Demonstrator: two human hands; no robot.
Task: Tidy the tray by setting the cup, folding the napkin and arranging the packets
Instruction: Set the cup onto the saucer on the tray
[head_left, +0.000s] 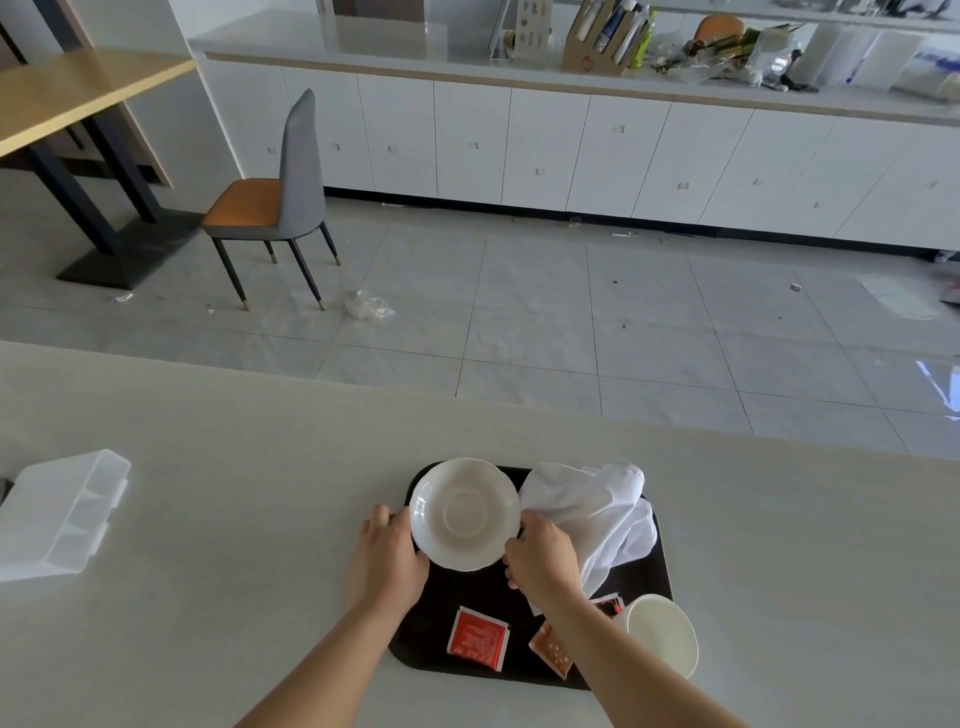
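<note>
Left hand (387, 558), right hand (543, 564) on one saucer (465, 514); three packets (478, 639).

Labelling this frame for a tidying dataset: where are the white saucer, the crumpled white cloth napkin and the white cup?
White scalloped saucer (464, 513): head view, on its centre well.
Crumpled white cloth napkin (597, 512): head view, on its middle folds.
White cup (661, 631): head view, on its visible middle.

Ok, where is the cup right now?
Head view: the cup sits at the near right corner of the tray, just right of the right forearm, nearer than the crumpled napkin and beside a partly hidden red packet.
</note>
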